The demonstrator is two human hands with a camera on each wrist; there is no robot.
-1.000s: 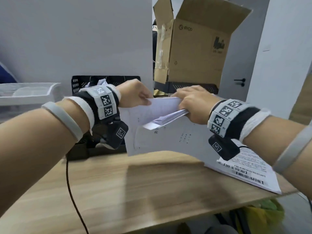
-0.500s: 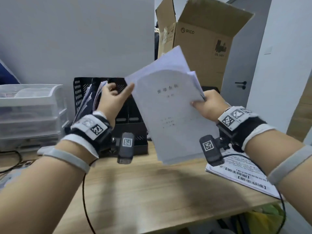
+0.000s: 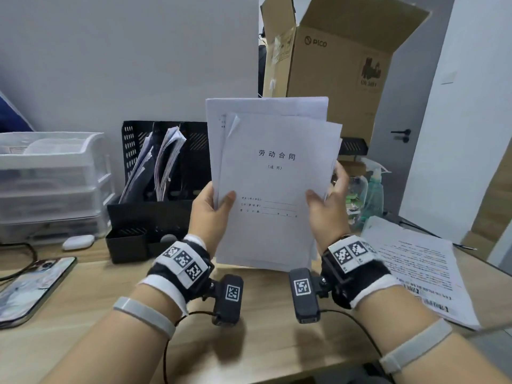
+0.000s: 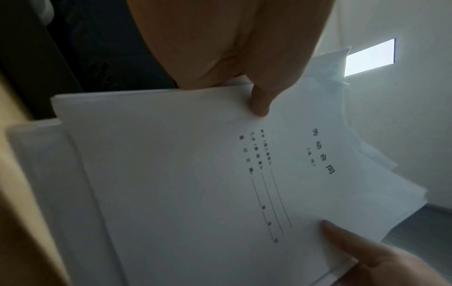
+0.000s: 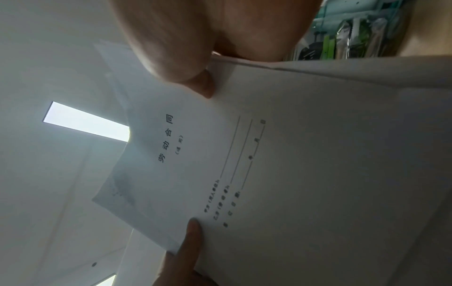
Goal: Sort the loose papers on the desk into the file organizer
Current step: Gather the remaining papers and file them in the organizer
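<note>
Head view showed a light wood-grain desk point(image 3: 116, 322) set against a plain white wall point(image 3: 124, 51), with a white door point(image 3: 415, 120) at two o'clock. The desk's near edge ran along six o'clock and its right edge fell away at four o'clock; bare wood lay open between the forearms and toward eight o'clock.

At ten o'clock stood a black perforated plastic file organizer point(image 3: 155, 217) with upright slots, two of which held leaning bundles of filed white sheets point(image 3: 166, 162). Left of it, at nine o'clock, sat a translucent white plastic drawer unit point(image 3: 52, 187); a small white oval case point(image 3: 78, 241) lay just in front of it and a reflective-screened phone point(image 3: 30, 289) lay flat at eight o'clock. An open brown cardboard box point(image 3: 338, 79) stood at one o'clock, and a teal spray bottle point(image 3: 375, 189) stood near the desk's right edge.

The uneven sheaf of white printed papers point(image 3: 274, 189) was held upright above the desk's middle, clear of the surface. The left hand point(image 3: 210, 217) pinched its left edge, thumb on the front page and fingers behind; the right hand point(image 3: 327, 212) pinched its right edge the same way. A second flat stack of printed pages point(image 3: 415, 267) lay on the desk at four o'clock.
</note>
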